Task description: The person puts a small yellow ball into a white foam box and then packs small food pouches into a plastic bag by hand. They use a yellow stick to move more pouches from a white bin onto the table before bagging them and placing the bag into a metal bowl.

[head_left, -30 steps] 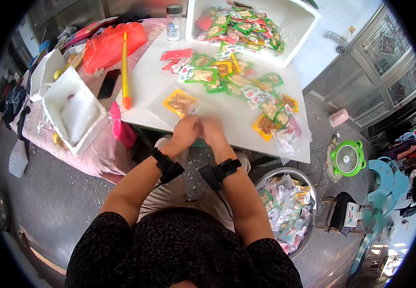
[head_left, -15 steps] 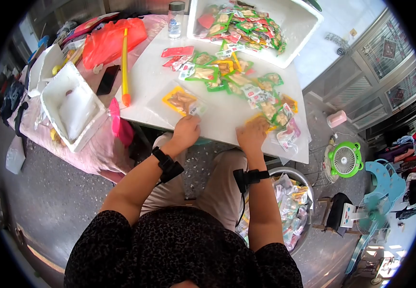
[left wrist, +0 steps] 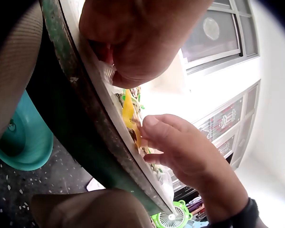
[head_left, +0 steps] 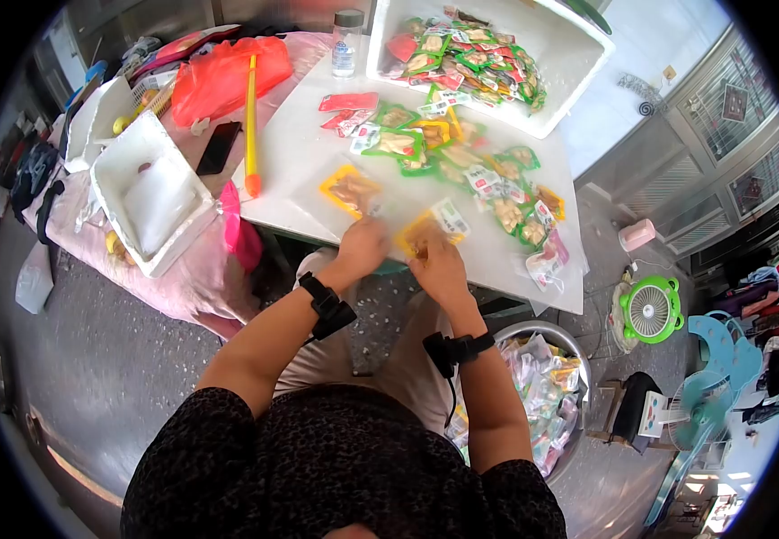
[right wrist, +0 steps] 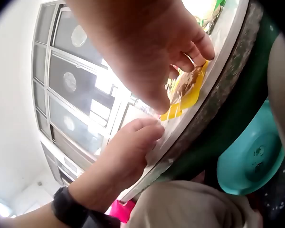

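Right hand [head_left: 434,260]: grip clamped on the yellow packet [head_left: 421,232]. In the right wrist view, thumb and curled fingers pinch its near end.
Left hand [head_left: 362,244]: fingers bent at the near rim of the table [head_left: 291,171], on the edge of a clear bag [head_left: 349,190]. I cannot tell whether that grip is pinching the film or only resting on it.
Yellow packet, position: flat on the table at its near edge, just beside the clear bag, between my two hands.
Handling, my judgement: light, soft pouch, slick film, lumpy fill. The flat sealed border is the place to take hold, since the middle would slide or crush.
Surroundings: loose packets [head_left: 461,162] lie farther up the table. Foam box [head_left: 578,54] at the far end, metal basin [head_left: 515,337] by my right knee.
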A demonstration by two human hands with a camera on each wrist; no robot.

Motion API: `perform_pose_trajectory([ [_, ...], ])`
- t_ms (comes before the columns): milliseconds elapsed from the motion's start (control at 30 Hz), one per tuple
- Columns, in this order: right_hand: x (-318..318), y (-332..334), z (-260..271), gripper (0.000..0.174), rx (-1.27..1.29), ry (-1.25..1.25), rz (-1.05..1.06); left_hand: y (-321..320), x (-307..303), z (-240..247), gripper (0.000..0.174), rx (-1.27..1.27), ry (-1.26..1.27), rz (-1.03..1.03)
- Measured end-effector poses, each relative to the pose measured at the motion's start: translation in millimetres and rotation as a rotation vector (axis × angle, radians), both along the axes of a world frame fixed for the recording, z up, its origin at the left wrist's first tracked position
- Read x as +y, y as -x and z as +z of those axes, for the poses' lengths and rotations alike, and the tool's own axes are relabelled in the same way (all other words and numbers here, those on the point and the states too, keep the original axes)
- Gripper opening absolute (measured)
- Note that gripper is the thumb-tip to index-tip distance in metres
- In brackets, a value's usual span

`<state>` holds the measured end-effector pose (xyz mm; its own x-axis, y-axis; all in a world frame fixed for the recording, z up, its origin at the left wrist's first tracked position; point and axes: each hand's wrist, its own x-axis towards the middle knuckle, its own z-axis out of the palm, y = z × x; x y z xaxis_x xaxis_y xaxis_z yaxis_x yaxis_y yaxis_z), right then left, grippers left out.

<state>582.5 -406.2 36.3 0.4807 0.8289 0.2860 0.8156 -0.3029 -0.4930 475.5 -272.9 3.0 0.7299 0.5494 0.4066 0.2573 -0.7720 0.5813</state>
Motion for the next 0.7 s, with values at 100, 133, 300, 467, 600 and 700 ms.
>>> perform_pose_trajectory([
  [100,12.5,-5.3,-9.4,0.038,0.212,-0.129,0.022,-2.0,-1.2,-2.1,0.011,-0.087,0.016,0.002],
  [133,13.7,-12.5,-6.3,0.037,0.085,-0.148,-0.075,-2.8,-0.5,-4.6,0.011,-0.066,-0.005,0.003],
  [300,18.8,-57.9,2.6,0.037,0.076,0.196,-0.342,-5.6,-2.4,-6.4,0.011,-0.026,-0.049,0.017],
  [467,25.4,-66.9,3.2,0.037,0.054,0.299,-0.297,-4.2,-1.9,-3.3,0.011,0.028,-0.004,0.03],
  [600,22.2,-77.1,1.9,0.033,0.402,0.328,-0.264,-5.0,-3.8,8.7,0.01,0.153,0.044,0.06],
  [700,11.2,-72.4,5.3,0.025,0.908,0.15,-0.225,-5.2,-1.1,6.7,0.01,0.1,0.014,0.051],
])
